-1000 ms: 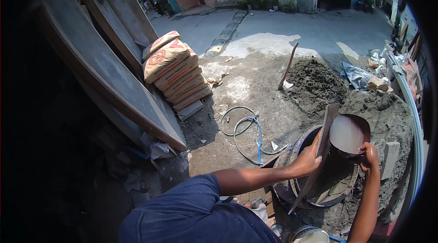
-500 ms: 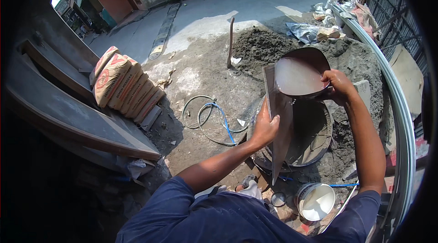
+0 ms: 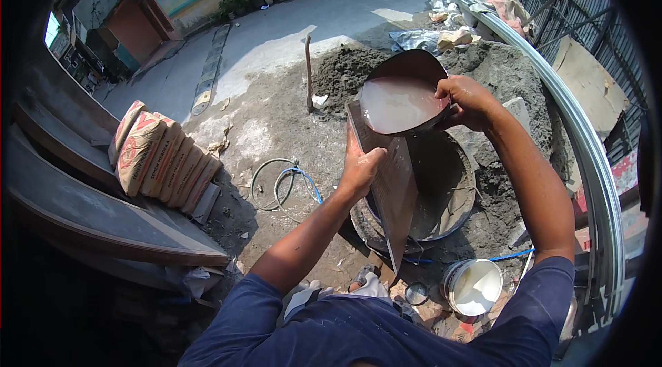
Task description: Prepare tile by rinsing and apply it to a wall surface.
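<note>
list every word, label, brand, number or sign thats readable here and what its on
Stacked brown sacks: dark lettering and a red emblem; I won't copy the wording.
White bucket: any side print is too small to read.
Board in the left hand: no readable text.
Dark container in the right hand: none readable.

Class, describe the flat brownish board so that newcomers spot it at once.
Beside the big grey sandy heap stands a round, dirty grey tub. Above it, the left hand grips a thin, flat, brownish board. Straight edges distinguish it from the rounded, dark container of milky liquid beside it.
</note>
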Available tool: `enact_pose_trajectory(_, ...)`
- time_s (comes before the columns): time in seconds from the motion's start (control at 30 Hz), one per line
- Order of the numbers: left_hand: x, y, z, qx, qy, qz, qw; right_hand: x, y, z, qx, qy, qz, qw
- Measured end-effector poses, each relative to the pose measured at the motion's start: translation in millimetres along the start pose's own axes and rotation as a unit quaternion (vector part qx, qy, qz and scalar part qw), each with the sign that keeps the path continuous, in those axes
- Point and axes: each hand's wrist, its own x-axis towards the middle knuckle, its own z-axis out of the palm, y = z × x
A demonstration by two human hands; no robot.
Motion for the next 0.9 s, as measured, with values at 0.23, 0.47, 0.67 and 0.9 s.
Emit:
enact_pose_trajectory(0.23,23.2,23.8,-1.4,-0.063,-0.016,-0.025,0.998,-8.8,-14.0,2.9,-0.039,-0.011,-0.024,0.999)
enact_pose_trajectory(0.47,29.5,15.1,-12.6,-0.155,-0.060,-0.062,0.984,-9.8,-2.4,-1.0,-0.005,-0.014,-0.013,1.000)
enact_pose_trajectory(0.67,32.5,3.7,-15.6,-0.020,0.015,-0.073,0.997,-16.1,31.6,-7.9,-0.014,0.004,0.012,1.000)
enact_pose_trajectory(0.9,30.2,6.5,-13.6,0.058,0.001,-0.035,0.998,-23.8,84.2,-14.5,-0.081,0.034,0.014,0.996)
